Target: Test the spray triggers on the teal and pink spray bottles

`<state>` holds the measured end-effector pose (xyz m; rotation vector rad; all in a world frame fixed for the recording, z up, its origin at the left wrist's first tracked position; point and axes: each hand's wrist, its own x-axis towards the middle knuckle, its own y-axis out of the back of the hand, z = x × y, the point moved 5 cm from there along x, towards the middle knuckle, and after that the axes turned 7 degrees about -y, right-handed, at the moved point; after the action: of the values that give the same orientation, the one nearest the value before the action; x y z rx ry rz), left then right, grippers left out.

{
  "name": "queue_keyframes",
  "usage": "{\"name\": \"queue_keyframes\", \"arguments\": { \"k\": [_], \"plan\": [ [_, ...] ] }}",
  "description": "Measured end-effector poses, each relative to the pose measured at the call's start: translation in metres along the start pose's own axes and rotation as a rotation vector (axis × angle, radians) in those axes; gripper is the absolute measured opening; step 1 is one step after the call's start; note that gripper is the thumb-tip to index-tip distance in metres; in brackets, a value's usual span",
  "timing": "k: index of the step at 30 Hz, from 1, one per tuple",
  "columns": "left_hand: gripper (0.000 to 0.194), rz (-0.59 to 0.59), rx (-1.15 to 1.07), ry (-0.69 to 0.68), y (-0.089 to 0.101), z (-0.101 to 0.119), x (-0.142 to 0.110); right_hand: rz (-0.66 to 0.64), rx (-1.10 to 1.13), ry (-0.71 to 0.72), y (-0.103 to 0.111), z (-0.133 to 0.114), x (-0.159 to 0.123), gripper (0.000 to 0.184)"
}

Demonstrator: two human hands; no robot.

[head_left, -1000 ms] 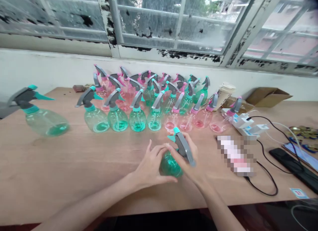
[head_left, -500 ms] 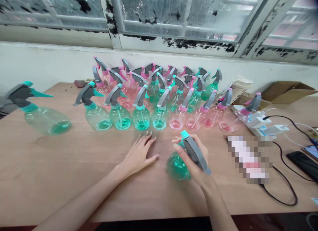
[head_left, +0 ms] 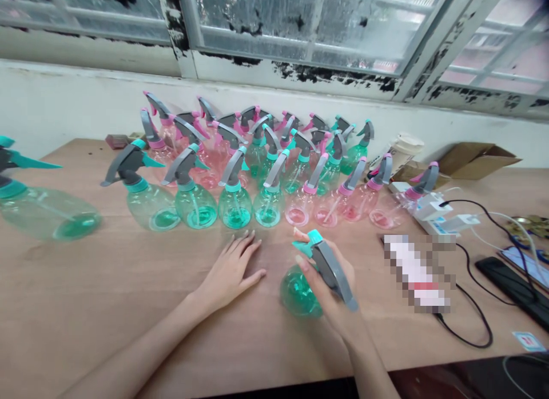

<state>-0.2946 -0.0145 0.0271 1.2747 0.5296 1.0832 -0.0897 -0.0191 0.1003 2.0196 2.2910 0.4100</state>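
Note:
My right hand (head_left: 332,290) is wrapped round the neck of a green spray bottle (head_left: 300,291) with a grey and turquoise trigger head. The bottle is at the front of the wooden table (head_left: 171,279); whether its base touches the wood I cannot tell. Flat on the tabletop lies my left hand (head_left: 229,273), fingers spread, holding nothing. Just beyond it stands a front row of spray bottles, among them a green one (head_left: 235,209) and a pink one (head_left: 297,207). Another green bottle (head_left: 51,213) stands apart at the far left.
Behind the front row, several more pink and green bottles crowd toward the wall (head_left: 64,96). At the right are a paper cup (head_left: 401,150), an opened cardboard box (head_left: 476,162), a power strip with white chargers (head_left: 461,223), cables and a black phone (head_left: 510,287).
The view has shifted slightly, so the bottles and table items sit further left. My right hand keeps its hold on the green spray bottle, and my left hand stays flat.

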Motion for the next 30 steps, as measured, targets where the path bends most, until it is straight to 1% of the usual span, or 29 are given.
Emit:
{"name": "queue_keyframes", "arguments": {
  "k": [4, 9, 14, 16, 18, 22, 25, 30],
  "plan": [
    [0.061, -0.013, 0.009, 0.01, 0.0004, 0.0012, 0.0, -0.007, -0.041, 0.004, 0.002, 0.001, 0.0011, 0.023],
    [0.061, -0.027, 0.02, 0.006, 0.0002, 0.0019, 0.0003, 0.001, -0.031, 0.062, 0.0017, -0.0028, 0.0016, 0.025],
    [0.061, -0.027, 0.025, -0.003, 0.0006, 0.0018, 0.0002, 0.118, -0.092, 0.108, -0.002, -0.0049, 0.0006, 0.008],
    [0.061, -0.024, 0.026, -0.004, 0.0008, 0.0019, 0.0003, 0.138, -0.1, 0.109, -0.0026, -0.0034, 0.0009, 0.007],
    [0.061, -0.022, 0.028, -0.002, 0.0009, 0.0019, 0.0006, 0.094, -0.064, 0.106, -0.0034, -0.0018, 0.0013, 0.011],
    [0.061, -0.02, 0.031, -0.002, 0.0006, 0.0021, 0.0012, 0.001, -0.027, 0.079, -0.0021, -0.0023, -0.0004, 0.025],
    [0.061, -0.02, 0.029, -0.005, 0.0003, 0.002, 0.0012, 0.003, -0.052, 0.056, -0.0004, -0.0045, -0.0025, 0.023],
    [0.06, -0.021, 0.027, -0.005, 0.0006, 0.0023, 0.0004, 0.005, -0.051, 0.074, -0.0019, -0.0057, -0.0029, 0.024]
  ]
}}
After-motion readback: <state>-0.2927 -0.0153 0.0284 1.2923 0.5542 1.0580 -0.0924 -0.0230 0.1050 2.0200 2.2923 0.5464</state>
